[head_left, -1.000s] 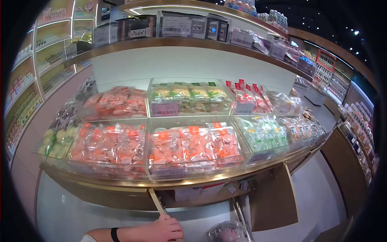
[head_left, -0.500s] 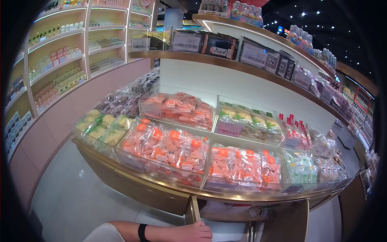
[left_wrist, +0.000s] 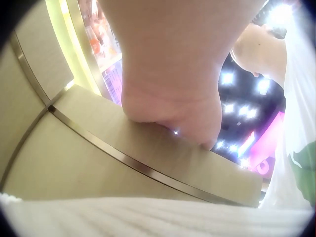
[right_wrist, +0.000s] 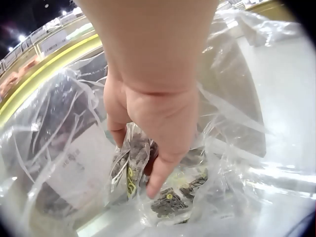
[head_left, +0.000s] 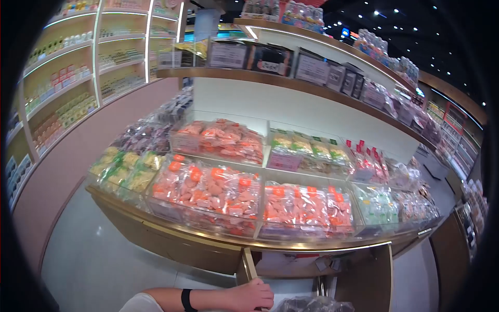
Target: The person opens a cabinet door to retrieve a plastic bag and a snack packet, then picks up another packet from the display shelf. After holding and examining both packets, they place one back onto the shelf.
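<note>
My left hand point(head_left: 255, 295) grips the edge of an open cabinet door point(head_left: 246, 268) below the display counter; a black band circles that wrist. In the left wrist view its palm lies over the top of a panel with a brass strip, the fingertips hidden behind. Inside a large clear plastic bag point(right_wrist: 232, 89), my right hand point(right_wrist: 158, 118) pinches a small clear packet of dark pieces point(right_wrist: 138, 153) between thumb and fingers. More dark packets point(right_wrist: 170, 202) lie beneath it. At the head view's bottom edge the bag's top point(head_left: 314, 304) shows, with the right hand out of frame.
Clear bins of orange-labelled pink packets point(head_left: 213, 192) cover the counter, with green-and-white packets point(head_left: 374, 203) to the right. A shelf point(head_left: 291, 78) of dark packages runs above. Another door point(head_left: 366, 281) stands open at right. Stocked wall shelves point(head_left: 62, 78) rise at left.
The head view has swung left since a second ago, so the counter appears further right. The bag drops out of view, then reappears at the bottom edge. My left hand stays on the door.
</note>
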Demonstrator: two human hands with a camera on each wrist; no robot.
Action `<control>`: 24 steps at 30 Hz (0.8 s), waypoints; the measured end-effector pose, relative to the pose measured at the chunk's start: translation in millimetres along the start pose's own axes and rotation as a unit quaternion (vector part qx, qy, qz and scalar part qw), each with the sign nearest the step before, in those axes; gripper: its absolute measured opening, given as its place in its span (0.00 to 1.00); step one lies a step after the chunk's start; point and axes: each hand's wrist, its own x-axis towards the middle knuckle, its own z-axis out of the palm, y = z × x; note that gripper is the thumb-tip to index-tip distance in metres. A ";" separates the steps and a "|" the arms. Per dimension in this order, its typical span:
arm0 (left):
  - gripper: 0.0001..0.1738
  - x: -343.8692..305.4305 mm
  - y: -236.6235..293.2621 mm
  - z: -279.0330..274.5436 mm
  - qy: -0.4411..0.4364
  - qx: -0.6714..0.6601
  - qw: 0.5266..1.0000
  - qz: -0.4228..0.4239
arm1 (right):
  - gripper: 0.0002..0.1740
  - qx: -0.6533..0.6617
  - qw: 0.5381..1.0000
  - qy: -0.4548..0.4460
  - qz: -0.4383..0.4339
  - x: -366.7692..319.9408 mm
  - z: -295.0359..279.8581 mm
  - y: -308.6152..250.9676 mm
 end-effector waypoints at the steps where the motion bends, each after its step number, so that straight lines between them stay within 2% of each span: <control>1: 0.16 -0.9 -2.8 1.2 0.007 -0.003 1.000 -0.012 | 0.26 0.026 0.999 0.032 0.016 -15.5 1.7 -8.7; 4: 0.14 2.1 0.4 -5.1 -0.020 -0.006 0.999 -0.045 | 0.21 0.204 0.978 0.027 0.044 -63.0 9.7 -38.7; 5: 0.14 1.9 -1.6 -3.9 -0.035 -0.025 0.999 -0.020 | 0.20 0.258 0.965 0.020 0.044 -78.5 11.6 -47.0; 6: 0.13 1.8 -5.0 -2.2 -0.054 0.011 0.998 -0.023 | 0.20 0.309 0.950 0.010 0.039 -93.1 12.3 -53.1; 7: 0.12 2.9 -8.4 -1.5 -0.069 0.050 0.996 -0.027 | 0.20 0.324 0.945 0.030 0.039 -106.9 7.1 -54.6; 9: 0.13 6.3 -8.3 -1.3 -0.079 0.045 0.996 -0.015 | 0.17 0.150 0.988 0.024 0.003 -133.6 -1.0 -52.5; 10: 0.13 6.2 -7.3 -3.2 -0.079 0.052 0.995 -0.023 | 0.17 0.160 0.986 0.039 0.007 -142.0 -11.0 -49.6; 12: 0.13 7.8 -3.7 -3.7 -0.072 0.042 0.997 0.001 | 0.21 0.222 0.975 -0.003 -0.013 -171.3 -44.4 -26.6; 14: 0.12 9.1 1.1 -6.4 -0.055 -0.015 0.997 -0.043 | 0.24 0.280 0.959 0.036 -0.022 -188.7 -69.0 -12.9; 16: 0.11 10.2 2.8 -7.6 -0.076 -0.018 0.996 -0.038 | 0.26 0.336 0.938 0.072 -0.033 -203.3 -75.2 -7.6; 18: 0.11 13.6 2.2 -6.0 -0.065 0.002 0.997 -0.030 | 0.31 0.535 0.827 0.078 -0.153 -210.5 -71.3 -23.2; 20: 0.12 14.8 -1.2 0.6 -0.063 0.025 0.997 -0.030 | 0.34 0.625 0.735 -0.081 -0.250 -216.3 -64.8 -46.1; 22: 0.13 13.9 -9.4 9.2 -0.071 0.043 0.996 -0.029 | 0.34 0.669 0.638 -0.193 -0.330 -204.6 -46.4 -66.6; 24: 0.15 13.7 -17.0 20.2 -0.050 0.037 0.995 -0.073 | 0.36 0.679 0.574 -0.311 -0.337 -198.3 -32.8 -95.0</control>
